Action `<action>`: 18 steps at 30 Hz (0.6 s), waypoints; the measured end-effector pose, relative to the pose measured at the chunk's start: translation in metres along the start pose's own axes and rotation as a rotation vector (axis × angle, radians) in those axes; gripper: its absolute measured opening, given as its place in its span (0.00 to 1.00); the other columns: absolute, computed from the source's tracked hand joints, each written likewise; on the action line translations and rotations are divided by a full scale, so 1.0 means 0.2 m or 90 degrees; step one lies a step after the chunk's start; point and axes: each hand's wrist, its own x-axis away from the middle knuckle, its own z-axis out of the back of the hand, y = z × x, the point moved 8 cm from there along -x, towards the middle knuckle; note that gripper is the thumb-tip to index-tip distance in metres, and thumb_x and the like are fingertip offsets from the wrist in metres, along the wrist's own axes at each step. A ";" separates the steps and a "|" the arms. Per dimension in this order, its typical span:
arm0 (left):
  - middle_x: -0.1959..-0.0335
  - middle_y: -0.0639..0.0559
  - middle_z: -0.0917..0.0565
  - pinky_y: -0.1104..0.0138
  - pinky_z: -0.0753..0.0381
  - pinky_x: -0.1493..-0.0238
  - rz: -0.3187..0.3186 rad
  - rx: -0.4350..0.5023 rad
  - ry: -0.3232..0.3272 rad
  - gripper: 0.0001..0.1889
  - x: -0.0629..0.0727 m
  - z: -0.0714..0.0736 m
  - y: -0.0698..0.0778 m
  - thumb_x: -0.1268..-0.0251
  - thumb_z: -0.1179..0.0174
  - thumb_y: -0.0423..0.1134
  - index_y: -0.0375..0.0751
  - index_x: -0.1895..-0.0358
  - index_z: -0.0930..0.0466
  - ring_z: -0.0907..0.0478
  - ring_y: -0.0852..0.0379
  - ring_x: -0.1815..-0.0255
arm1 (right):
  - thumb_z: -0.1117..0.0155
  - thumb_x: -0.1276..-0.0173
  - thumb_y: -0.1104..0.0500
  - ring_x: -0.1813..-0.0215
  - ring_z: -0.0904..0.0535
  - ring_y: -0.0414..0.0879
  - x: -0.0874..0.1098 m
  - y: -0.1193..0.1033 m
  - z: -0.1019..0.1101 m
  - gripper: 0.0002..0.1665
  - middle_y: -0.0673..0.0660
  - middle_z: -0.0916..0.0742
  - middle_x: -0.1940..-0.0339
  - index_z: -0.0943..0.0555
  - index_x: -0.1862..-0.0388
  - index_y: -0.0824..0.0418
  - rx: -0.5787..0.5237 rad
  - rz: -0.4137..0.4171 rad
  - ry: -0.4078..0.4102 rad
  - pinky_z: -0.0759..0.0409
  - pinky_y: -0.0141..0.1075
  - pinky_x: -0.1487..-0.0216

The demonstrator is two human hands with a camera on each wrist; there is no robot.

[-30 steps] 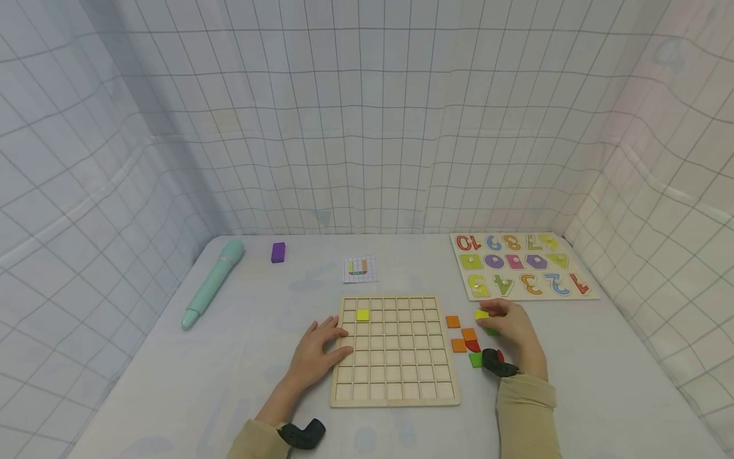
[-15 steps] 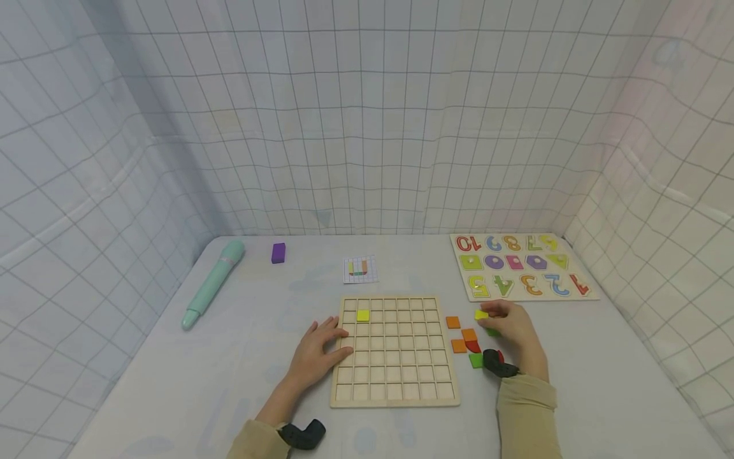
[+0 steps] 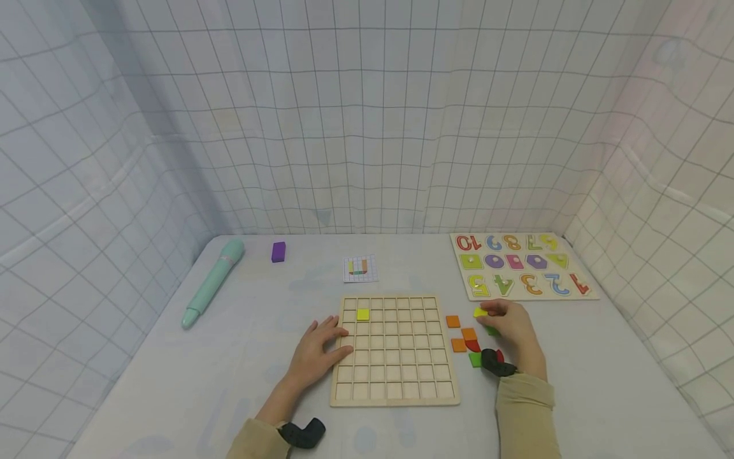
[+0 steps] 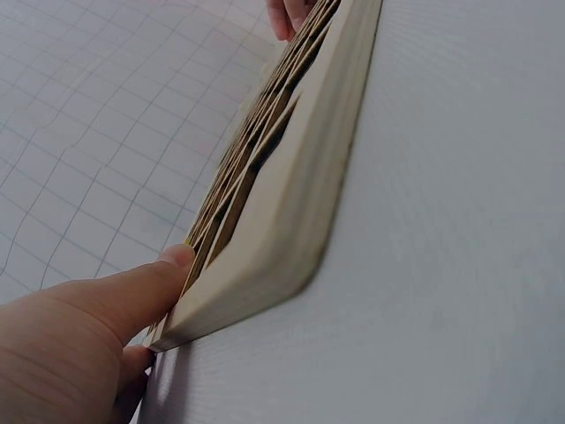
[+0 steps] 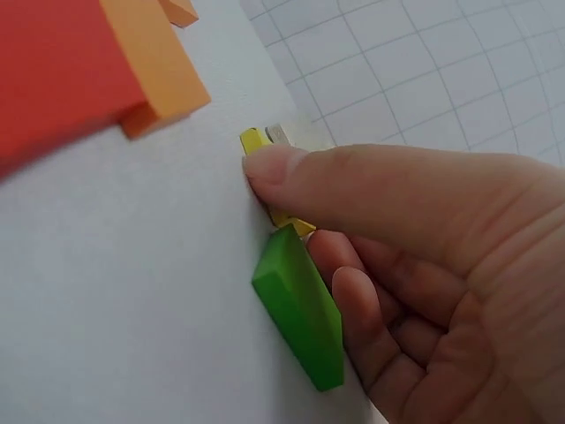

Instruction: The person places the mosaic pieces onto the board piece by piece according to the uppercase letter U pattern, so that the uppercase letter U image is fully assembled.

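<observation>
My right hand [image 3: 512,322] pinches a small yellow tile [image 5: 254,140] between thumb and fingertips, to the right of the wooden grid board [image 3: 395,403]. Just below those fingers lies a green tile [image 5: 300,309], partly hidden by the hand in the head view. My left hand [image 3: 317,354] rests at the board's left edge. Its thumb [image 4: 141,296] reaches over the frame, and the other fingers lie along the side. One yellow square [image 3: 363,315] sits in the second row of the grid, second column from the left.
Orange squares [image 3: 453,322], red curved pieces [image 3: 473,346] and another green piece [image 3: 476,360] lie right of the board. Behind them is a number puzzle [image 3: 524,266]. A pattern card [image 3: 360,269], a purple block [image 3: 278,252] and a mint-green wand-shaped object [image 3: 213,284] lie farther back.
The yellow tile in my right fingers has shifted very slightly to the left and away from me. My left hand and the board have stayed in place.
</observation>
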 end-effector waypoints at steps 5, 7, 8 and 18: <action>0.40 0.36 0.26 0.48 0.50 0.30 -0.006 0.000 0.003 0.17 0.00 0.00 0.00 0.47 0.32 0.46 0.40 0.57 0.18 0.35 0.42 0.34 | 0.29 0.43 0.57 0.53 0.27 0.52 -0.01 0.02 0.00 0.24 0.61 0.18 0.53 0.21 0.48 0.63 0.000 -0.001 -0.003 0.25 0.42 0.53; 0.40 0.36 0.26 0.48 0.50 0.30 -0.006 0.000 0.003 0.17 0.00 0.00 0.00 0.47 0.32 0.45 0.40 0.57 0.18 0.35 0.42 0.34 | 0.29 0.43 0.57 0.53 0.26 0.52 -0.02 0.03 0.00 0.24 0.60 0.18 0.53 0.21 0.48 0.63 0.000 0.001 -0.001 0.25 0.41 0.53; 0.40 0.36 0.26 0.48 0.50 0.30 -0.005 0.000 0.002 0.17 0.00 0.00 0.00 0.47 0.32 0.45 0.40 0.57 0.18 0.35 0.42 0.34 | 0.29 0.43 0.57 0.54 0.26 0.52 -0.02 0.03 0.00 0.23 0.60 0.18 0.53 0.21 0.49 0.63 0.002 0.002 0.001 0.25 0.40 0.54; 0.39 0.37 0.27 0.49 0.51 0.29 0.006 0.000 -0.004 0.17 0.00 0.00 0.00 0.47 0.32 0.46 0.41 0.57 0.18 0.36 0.42 0.33 | 0.29 0.43 0.55 0.56 0.26 0.52 -0.01 0.01 0.00 0.24 0.61 0.17 0.54 0.20 0.49 0.64 -0.001 0.012 0.009 0.26 0.38 0.56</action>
